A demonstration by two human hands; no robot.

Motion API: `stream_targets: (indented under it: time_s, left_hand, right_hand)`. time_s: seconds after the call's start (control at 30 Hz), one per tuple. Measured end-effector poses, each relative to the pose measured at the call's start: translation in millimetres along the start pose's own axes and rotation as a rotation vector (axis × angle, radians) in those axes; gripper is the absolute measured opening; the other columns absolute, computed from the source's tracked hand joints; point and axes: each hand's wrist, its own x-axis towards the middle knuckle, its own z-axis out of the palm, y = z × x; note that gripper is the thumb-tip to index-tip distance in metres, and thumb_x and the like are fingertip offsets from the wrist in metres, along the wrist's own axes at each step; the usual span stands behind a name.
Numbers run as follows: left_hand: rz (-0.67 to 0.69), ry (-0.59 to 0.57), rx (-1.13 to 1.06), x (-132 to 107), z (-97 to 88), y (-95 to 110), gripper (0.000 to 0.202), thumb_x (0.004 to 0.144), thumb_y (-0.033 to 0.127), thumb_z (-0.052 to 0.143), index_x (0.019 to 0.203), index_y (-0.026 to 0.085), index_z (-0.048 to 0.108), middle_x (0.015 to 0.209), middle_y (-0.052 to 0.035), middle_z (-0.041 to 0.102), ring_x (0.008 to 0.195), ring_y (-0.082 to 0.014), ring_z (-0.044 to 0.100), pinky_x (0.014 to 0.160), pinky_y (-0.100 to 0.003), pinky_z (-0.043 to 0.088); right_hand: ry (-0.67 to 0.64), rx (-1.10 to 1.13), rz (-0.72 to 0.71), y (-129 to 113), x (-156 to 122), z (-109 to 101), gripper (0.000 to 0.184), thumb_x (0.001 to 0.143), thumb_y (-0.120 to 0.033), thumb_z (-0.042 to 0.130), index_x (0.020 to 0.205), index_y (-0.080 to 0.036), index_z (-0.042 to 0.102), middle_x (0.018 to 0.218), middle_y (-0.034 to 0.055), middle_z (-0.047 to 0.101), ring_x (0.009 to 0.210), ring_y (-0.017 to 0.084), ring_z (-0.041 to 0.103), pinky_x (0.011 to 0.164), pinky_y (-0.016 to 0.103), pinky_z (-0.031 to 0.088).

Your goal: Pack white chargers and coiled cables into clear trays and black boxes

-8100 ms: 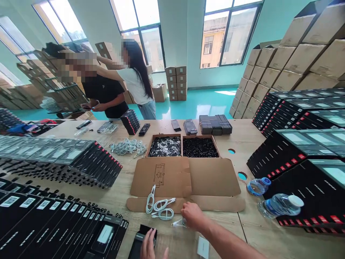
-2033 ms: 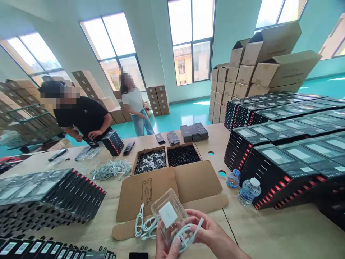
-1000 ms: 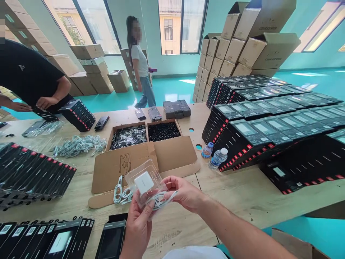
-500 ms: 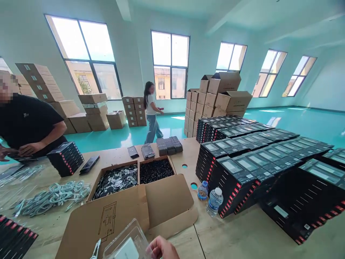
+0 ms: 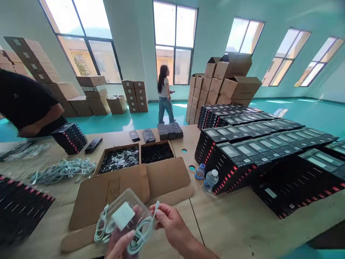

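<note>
Near the table's near edge, the left hand (image 5: 118, 246) is cradling a light, flimsy clear plastic tray (image 5: 126, 219) by its rim while the right hand (image 5: 169, 225) is pinching a limp white cable (image 5: 141, 232) into it.

Tall windows (image 5: 175, 43) let daylight into a room with pale walls (image 5: 129, 39) and a glossy teal floor (image 5: 296, 111). Stacked cardboard boxes (image 5: 229, 81) stand beyond a long wooden table (image 5: 242, 230).
</note>
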Motion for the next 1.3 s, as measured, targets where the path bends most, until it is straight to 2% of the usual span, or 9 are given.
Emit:
stream_targets:
  time_s: [0.07,0.17,0.3,0.5,0.63,0.83,0.93,1.03,1.3]
  left_hand:
    - [0.000,0.109,0.006,-17,-1.5,0,0.063,0.064,0.019,0.084,0.124,0.029,0.070,0.117,-0.0060,0.077,0.121,-0.0322,0.067,0.091,-0.037,0.061]
    - [0.017,0.124,0.043,-22,9.4,3,0.059,0.062,0.018,0.080,0.120,0.024,0.073,0.117,-0.0089,0.079,0.122,-0.0349,0.067,0.094,-0.040,0.062]
    - [0.032,0.111,0.072,-21,20.8,5,0.053,0.062,0.018,0.081,0.115,0.022,0.075,0.118,-0.0095,0.079,0.123,-0.0337,0.067,0.093,-0.037,0.062]
    - [0.018,0.062,0.094,-28,22.3,1,0.063,0.066,0.018,0.081,0.128,0.026,0.070,0.123,-0.0083,0.078,0.126,-0.0334,0.065,0.101,-0.041,0.058]
    - [0.025,0.058,0.097,-28,19.3,0,0.066,0.069,0.019,0.080,0.133,0.027,0.066,0.130,-0.0079,0.075,0.130,-0.0338,0.062,0.101,-0.041,0.057]
    - [0.055,0.067,0.113,-23,16.6,-1,0.074,0.068,0.021,0.082,0.139,0.030,0.061,0.135,-0.0080,0.072,0.132,-0.0339,0.060,0.098,-0.038,0.058]
    - [0.100,0.079,0.147,-24,21.7,-2,0.086,0.067,0.020,0.084,0.146,0.038,0.053,0.137,-0.0062,0.071,0.131,-0.0347,0.061,0.097,-0.042,0.059]
    - [0.087,0.073,0.179,-26,25.4,-2,0.092,0.067,0.019,0.086,0.148,0.041,0.048,0.140,-0.0054,0.069,0.131,-0.0347,0.061,0.102,-0.045,0.056]
    - [0.053,0.042,0.157,-23,16.2,1,0.089,0.067,0.023,0.086,0.147,0.037,0.051,0.135,-0.0088,0.071,0.125,-0.0364,0.065,0.107,-0.050,0.052]
  right_hand:
    - [0.052,-0.027,-0.085,-13,-10,-4,0.037,0.073,-0.051,0.075,0.089,-0.018,0.076,0.082,0.0043,0.070,0.072,0.016,0.060,0.068,0.028,0.049]
    - [0.076,-0.043,-0.129,-29,-15,-10,0.025,0.076,-0.039,0.075,0.090,-0.018,0.074,0.084,0.0034,0.071,0.075,0.016,0.060,0.070,0.027,0.049]
    - [0.075,-0.056,-0.139,-36,-20,-6,0.022,0.077,-0.037,0.076,0.085,-0.017,0.072,0.079,0.0018,0.069,0.069,0.014,0.057,0.065,0.026,0.046]
    - [0.131,-0.062,-0.193,-37,-14,8,0.019,0.079,-0.035,0.074,0.085,-0.017,0.072,0.075,0.0011,0.069,0.066,0.014,0.056,0.063,0.027,0.045]
    - [0.130,0.083,-0.092,-39,-5,5,0.026,0.074,-0.037,0.077,0.090,-0.016,0.076,0.073,0.0025,0.072,0.067,0.016,0.060,0.060,0.027,0.046]
    - [0.096,0.348,0.074,-39,1,-2,0.041,0.063,-0.038,0.087,0.093,-0.014,0.073,0.074,0.0023,0.073,0.060,0.011,0.057,0.053,0.022,0.035]
    - [0.113,0.360,0.070,-43,-1,2,0.047,0.061,-0.036,0.089,0.096,-0.019,0.062,0.073,0.0003,0.073,0.059,0.011,0.058,0.050,0.021,0.031]
    - [0.089,0.351,0.087,-49,-2,9,0.045,0.062,-0.035,0.087,0.091,-0.021,0.055,0.072,-0.0008,0.073,0.057,0.011,0.059,0.051,0.021,0.034]
    - [0.008,0.225,0.058,-52,1,14,0.028,0.068,-0.032,0.077,0.088,-0.019,0.063,0.068,-0.0017,0.072,0.054,0.010,0.054,0.053,0.023,0.041]
